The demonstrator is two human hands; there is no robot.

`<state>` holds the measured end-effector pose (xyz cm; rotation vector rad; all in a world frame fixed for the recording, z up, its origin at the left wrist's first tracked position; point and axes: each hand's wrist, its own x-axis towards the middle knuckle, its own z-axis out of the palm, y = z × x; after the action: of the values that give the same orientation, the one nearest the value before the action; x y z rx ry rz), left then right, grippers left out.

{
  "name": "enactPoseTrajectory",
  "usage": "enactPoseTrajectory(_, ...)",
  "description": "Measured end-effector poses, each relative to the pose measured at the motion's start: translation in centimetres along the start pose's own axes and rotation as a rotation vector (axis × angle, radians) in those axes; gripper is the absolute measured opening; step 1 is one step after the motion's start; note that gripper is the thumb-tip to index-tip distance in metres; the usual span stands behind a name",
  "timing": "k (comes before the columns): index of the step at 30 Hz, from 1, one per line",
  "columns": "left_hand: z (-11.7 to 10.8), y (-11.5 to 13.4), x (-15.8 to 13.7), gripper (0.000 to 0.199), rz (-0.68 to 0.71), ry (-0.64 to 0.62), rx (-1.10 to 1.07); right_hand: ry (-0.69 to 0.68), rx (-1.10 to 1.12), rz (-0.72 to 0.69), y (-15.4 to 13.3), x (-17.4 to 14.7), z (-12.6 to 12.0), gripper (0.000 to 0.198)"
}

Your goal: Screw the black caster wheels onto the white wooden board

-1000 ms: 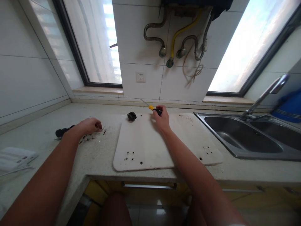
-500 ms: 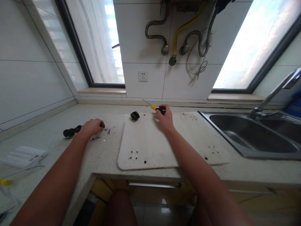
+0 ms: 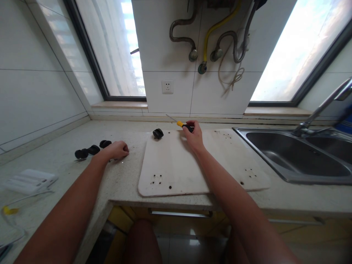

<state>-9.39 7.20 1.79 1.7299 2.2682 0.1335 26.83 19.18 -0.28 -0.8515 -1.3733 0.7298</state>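
My right hand (image 3: 194, 135) is wrapped around the black and yellow handle of a screwdriver (image 3: 180, 124), whose thin shaft points up and left over the back edge of a white board (image 3: 187, 161). To the left, my left hand (image 3: 117, 149) rests low at the countertop with its fingers curled together. Whatever lies in those fingers is hidden. Beside that wrist sit several black casters (image 3: 93, 149). One more black caster (image 3: 157, 134) stands at the board's back left corner. Groups of small dark holes mark the board's corners.
A steel sink (image 3: 275, 154) with a faucet (image 3: 310, 117) is at the right. On the left lie a white plastic device (image 3: 31, 181) and a cable with a yellow piece (image 3: 10, 210). Pipes (image 3: 183, 25) and a socket (image 3: 167, 87) are on the wall behind.
My left hand has moved slightly right, now covering the small dark screw-like bits seen on the counter before and uncovering another black caster. My right hand and the screwdriver stay in place.
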Motion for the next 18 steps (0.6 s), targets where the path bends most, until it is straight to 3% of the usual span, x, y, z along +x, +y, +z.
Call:
enactPoseTrajectory(4,-0.9,0.5,-0.1,0.011,0.023,0.027,-0.022,0.006,0.066,0.029,-0.2,0.0,-0.1,0.037)
enactPoseTrajectory(8,-2.3,1.3,-0.5,0.028,0.06,0.128,-0.104,-0.023,0.203,0.101,-0.6,0.1,-0.2,0.044)
enactPoseTrajectory(13,-3.1,3.5,-1.7,0.053,0.207,0.33,-0.538,-0.158,0.438,0.237,-1.5,-0.2,-0.4,0.052)
enactPoseTrajectory(18,-3.0,6.1,-3.1,0.057,0.292,0.356,-0.907,-0.23,0.574,0.284,-2.4,-0.8,-0.6,0.052)
